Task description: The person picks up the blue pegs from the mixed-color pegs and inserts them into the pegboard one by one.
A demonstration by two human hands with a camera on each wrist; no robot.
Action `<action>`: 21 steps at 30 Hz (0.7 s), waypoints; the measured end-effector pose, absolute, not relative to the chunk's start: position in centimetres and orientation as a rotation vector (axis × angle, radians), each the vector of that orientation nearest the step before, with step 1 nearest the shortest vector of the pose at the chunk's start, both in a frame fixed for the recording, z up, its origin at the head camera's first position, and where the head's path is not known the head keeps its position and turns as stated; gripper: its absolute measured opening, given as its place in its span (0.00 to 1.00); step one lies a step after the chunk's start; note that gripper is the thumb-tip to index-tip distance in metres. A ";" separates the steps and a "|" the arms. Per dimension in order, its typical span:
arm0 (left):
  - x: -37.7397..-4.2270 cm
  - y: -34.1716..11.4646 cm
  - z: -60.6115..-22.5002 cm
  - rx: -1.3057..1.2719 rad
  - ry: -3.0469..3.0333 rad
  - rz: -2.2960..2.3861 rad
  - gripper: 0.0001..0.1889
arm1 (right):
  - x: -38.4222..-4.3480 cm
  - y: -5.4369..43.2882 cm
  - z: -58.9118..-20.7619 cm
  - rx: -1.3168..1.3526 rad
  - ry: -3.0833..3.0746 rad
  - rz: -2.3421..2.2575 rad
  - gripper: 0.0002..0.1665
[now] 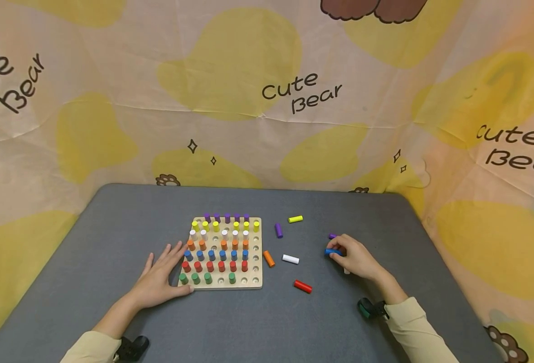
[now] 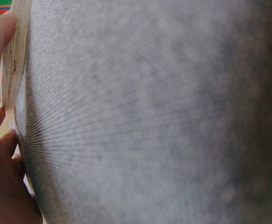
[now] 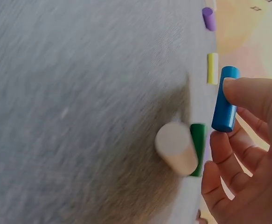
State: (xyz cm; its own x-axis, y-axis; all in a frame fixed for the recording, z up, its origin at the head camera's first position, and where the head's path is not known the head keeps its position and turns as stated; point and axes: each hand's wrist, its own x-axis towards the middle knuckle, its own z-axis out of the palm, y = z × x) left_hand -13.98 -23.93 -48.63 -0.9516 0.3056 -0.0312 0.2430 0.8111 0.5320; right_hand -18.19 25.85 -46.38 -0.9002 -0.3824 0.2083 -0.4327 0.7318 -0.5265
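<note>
A wooden pegboard (image 1: pixel 251 286) with rows of coloured pegs lies left of centre on the table. At its left edge my left hand (image 1: pixel 157 282) rests with fingers spread, the thumb at the near corner. In the left wrist view that thumb (image 2: pixel 0 35) touches the board's side. Out to the right, my right hand (image 1: pixel 355 257) pinches a blue peg (image 3: pixel 226 105) between thumb and fingers, above the table. Below this hand, the right wrist view has a whitish peg (image 3: pixel 175 149) and a green peg (image 3: pixel 199 149) side by side.
Loose pegs lie between the board and my right hand: purple (image 1: pixel 278 231), yellow (image 1: pixel 295 219), orange (image 1: pixel 269 258), white (image 1: pixel 290 259) and red (image 1: pixel 303 286). Another purple peg (image 1: pixel 332 236) shows just beyond the right hand. A patterned cloth (image 1: pixel 230 101) hangs behind the grey table (image 1: pixel 249 333).
</note>
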 end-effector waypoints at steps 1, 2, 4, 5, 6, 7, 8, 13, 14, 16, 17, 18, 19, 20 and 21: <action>-14.0 -23.9 -48.6 0.437 2.880 0.821 0.56 | -18.2 25.6 -46.2 0.657 -2.862 0.899 0.08; -14.0 -23.9 -48.7 0.437 2.881 0.819 0.56 | -18.3 25.4 -46.1 0.653 -2.871 0.902 0.08; -14.0 -23.9 -48.7 0.436 2.881 0.817 0.56 | -18.3 25.0 -45.9 0.643 -2.887 0.909 0.08; -14.0 -23.9 -48.7 0.436 2.880 0.817 0.56 | -18.4 24.8 -45.8 0.638 -2.894 0.910 0.08; -14.0 -23.9 -48.7 0.435 2.879 0.815 0.56 | -18.4 24.6 -45.7 0.638 -2.896 0.912 0.08; -14.0 -23.9 -48.6 0.437 2.880 0.816 0.56 | -18.4 24.3 -45.7 0.637 -2.894 0.914 0.07; -14.0 -23.9 -48.7 0.438 2.880 0.815 0.56 | -18.4 24.1 -45.6 0.635 -2.891 0.917 0.08; -14.1 -23.9 -48.7 0.442 2.880 0.815 0.56 | -18.5 23.1 -45.5 0.657 -2.837 0.941 0.08; -14.1 -23.9 -48.7 0.442 2.879 0.815 0.56 | -18.6 22.9 -45.6 0.662 -2.828 0.942 0.09; -14.1 -23.9 -48.7 0.441 2.877 0.818 0.56 | -18.7 22.5 -45.6 0.672 -2.809 0.946 0.10; -14.1 -23.9 -48.7 0.440 2.876 0.817 0.56 | -18.8 22.3 -45.7 0.679 -2.805 0.949 0.11; -14.1 -23.9 -48.7 0.440 2.876 0.816 0.56 | -18.8 22.1 -45.6 0.682 -2.803 0.957 0.11; -14.1 -23.9 -48.7 0.439 2.875 0.816 0.56 | -18.9 21.9 -45.7 0.691 -2.802 0.965 0.12; -14.1 -23.9 -48.7 0.440 2.875 0.816 0.56 | -18.9 21.7 -45.7 0.699 -2.802 0.972 0.12; -14.1 -23.9 -48.8 0.441 2.875 0.816 0.56 | -19.0 21.4 -45.7 0.708 -2.802 0.984 0.12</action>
State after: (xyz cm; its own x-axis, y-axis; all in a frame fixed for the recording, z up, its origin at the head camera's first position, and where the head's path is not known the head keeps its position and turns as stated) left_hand -14.08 -23.93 -48.76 -0.9502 0.3094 -0.0362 0.2442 0.8122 0.5298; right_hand -18.99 21.44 -45.66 -0.8887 -0.3965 0.2302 -0.4533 0.6853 -0.5699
